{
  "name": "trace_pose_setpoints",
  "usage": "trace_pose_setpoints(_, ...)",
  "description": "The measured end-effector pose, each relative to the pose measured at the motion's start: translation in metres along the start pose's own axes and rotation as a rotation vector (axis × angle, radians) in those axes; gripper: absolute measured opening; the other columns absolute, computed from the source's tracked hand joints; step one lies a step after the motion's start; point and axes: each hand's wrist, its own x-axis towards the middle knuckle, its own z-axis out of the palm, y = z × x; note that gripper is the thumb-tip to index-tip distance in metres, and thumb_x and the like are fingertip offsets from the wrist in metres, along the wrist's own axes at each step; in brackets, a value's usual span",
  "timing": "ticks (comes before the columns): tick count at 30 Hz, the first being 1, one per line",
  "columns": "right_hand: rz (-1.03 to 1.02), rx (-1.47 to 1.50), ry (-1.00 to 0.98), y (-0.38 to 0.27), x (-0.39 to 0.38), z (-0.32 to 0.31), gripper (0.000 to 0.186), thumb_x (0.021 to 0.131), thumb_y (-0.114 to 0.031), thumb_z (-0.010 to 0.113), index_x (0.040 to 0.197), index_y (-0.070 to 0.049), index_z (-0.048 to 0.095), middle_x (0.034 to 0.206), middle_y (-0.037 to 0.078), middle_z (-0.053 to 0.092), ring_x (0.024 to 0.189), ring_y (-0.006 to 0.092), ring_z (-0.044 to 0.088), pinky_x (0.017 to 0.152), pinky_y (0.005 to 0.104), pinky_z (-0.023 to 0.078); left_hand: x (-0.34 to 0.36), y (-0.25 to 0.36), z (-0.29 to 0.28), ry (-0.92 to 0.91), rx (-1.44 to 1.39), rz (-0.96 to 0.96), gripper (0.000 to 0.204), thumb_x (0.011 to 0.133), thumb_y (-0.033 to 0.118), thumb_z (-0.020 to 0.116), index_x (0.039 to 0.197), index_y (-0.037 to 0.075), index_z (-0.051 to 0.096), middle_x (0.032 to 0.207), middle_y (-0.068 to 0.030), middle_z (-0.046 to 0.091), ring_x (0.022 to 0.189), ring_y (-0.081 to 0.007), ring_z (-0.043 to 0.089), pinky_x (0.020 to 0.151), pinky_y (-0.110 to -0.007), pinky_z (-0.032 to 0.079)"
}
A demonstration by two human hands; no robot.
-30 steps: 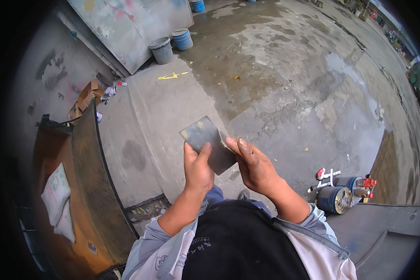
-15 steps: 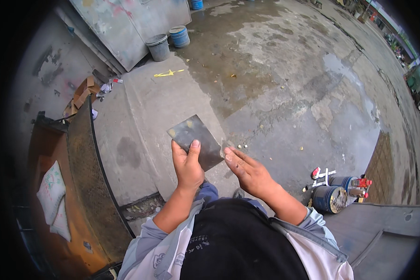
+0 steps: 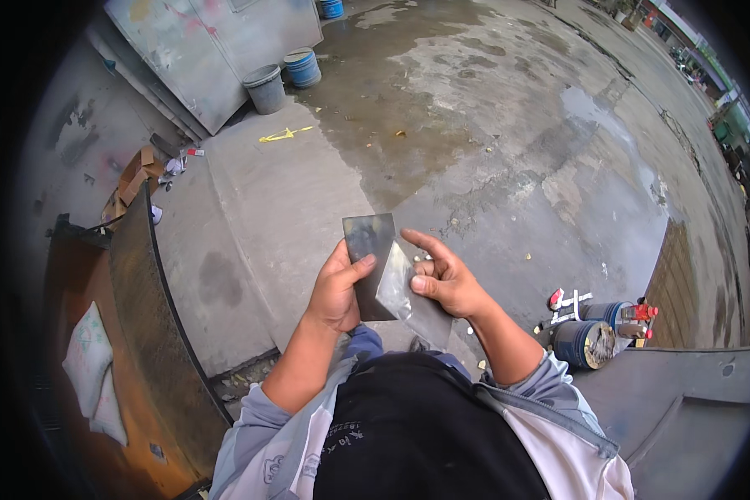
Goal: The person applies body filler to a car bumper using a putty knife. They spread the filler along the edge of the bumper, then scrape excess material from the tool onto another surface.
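My left hand [image 3: 337, 290] is closed on a thin, dark grey rectangular plate [image 3: 370, 237], its thumb lying across the near face. Overlapping the plate's right side is a lighter grey thin sheet [image 3: 430, 322], tilted, with a shiny whitish patch [image 3: 394, 277] on it. My right hand [image 3: 447, 282] pinches this sheet between thumb and bent fingers, while its index finger points out past the plate's upper corner. Whether the whitish patch is a smear or a reflection, I cannot tell. Both pieces are held in front of my body, above the concrete.
An orange-brown open container [image 3: 142, 400] with white sacks [image 3: 89, 354] stands at left. Blue-grey cans [image 3: 582, 344] and red-capped bottles [image 3: 640, 312] are at right. Farther off are a grey bucket [image 3: 264, 90], a blue bucket [image 3: 302, 68] and cardboard [image 3: 133, 177]. The ground is partly wet.
The dark plate has turned more upright. My right hand has moved from its edge to hold the lighter sheet, which now shows across the plate's right side. The view has shifted slightly.
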Motion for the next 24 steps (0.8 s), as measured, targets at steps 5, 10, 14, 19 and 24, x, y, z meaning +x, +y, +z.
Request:
trace_pose_setpoints(5, -0.059, -0.134, 0.379, 0.001, 0.009, -0.038, 0.071, 0.094, -0.011, 0.064, 0.151, -0.003, 0.022, 0.076, 0.001, 0.058, 0.064, 0.0062, 0.053, 0.059, 0.0216, 0.043, -0.003, 0.006, -0.005, 0.002, 0.071, 0.100, 0.036, 0.092, 0.002, 0.053, 0.128, 0.002, 0.046, 0.119, -0.0107, 0.059, 0.108, -0.0187, 0.059, 0.094, -0.035, 0.048)
trace_pose_setpoints(10, -0.141, -0.528, 0.285, 0.017, -0.029, -0.027, 0.071, 0.089, -0.013, 0.067, 0.148, -0.003, 0.030, 0.070, 0.000, 0.053, 0.063, 0.0079, 0.049, 0.063, 0.0252, 0.041, 0.010, 0.008, -0.014, 0.197, 0.336, 0.484, 0.027, 0.095, 0.004, 0.052, 0.121, 0.002, 0.046, 0.114, -0.0089, 0.059, 0.101, -0.0152, 0.057, 0.090, -0.033, 0.048)
trace_pose_setpoints(14, -0.180, -0.779, 0.470, -0.015, 0.004, -0.021, 0.068, 0.087, -0.015, 0.068, 0.145, -0.005, 0.035, 0.066, 0.010, 0.056, 0.063, 0.0207, 0.058, 0.066, 0.0318, 0.046, 0.012, -0.007, -0.021, 0.151, 0.879, 0.471, 0.023, 0.095, 0.007, 0.055, 0.117, 0.001, 0.049, 0.108, -0.0075, 0.061, 0.095, -0.0135, 0.058, 0.086, -0.031, 0.048)
trace_pose_setpoints(19, -0.156, -0.767, 0.678, -0.055, 0.016, -0.061, 0.064, 0.089, -0.016, 0.067, 0.143, -0.002, 0.037, 0.066, 0.008, 0.058, 0.061, 0.0170, 0.055, 0.062, 0.0306, 0.045, 0.014, 0.000, -0.015, 0.115, 0.556, 0.339, 0.025, 0.090, 0.003, 0.052, 0.114, -0.002, 0.052, 0.102, -0.0075, 0.063, 0.092, -0.0121, 0.058, 0.083, -0.028, 0.048)
trace_pose_setpoints(24, -0.121, -0.738, 0.620, -0.040, -0.011, -0.060, 0.063, 0.088, -0.015, 0.068, 0.142, -0.001, 0.039, 0.064, 0.006, 0.055, 0.061, 0.0131, 0.051, 0.062, 0.0285, 0.044, 0.022, 0.013, -0.060, -0.007, 0.430, 0.119, 0.038, 0.092, 0.027, 0.037, 0.095, -0.003, 0.061, 0.084, -0.0082, 0.062, 0.067, -0.0094, 0.057, 0.062, -0.024, 0.047)
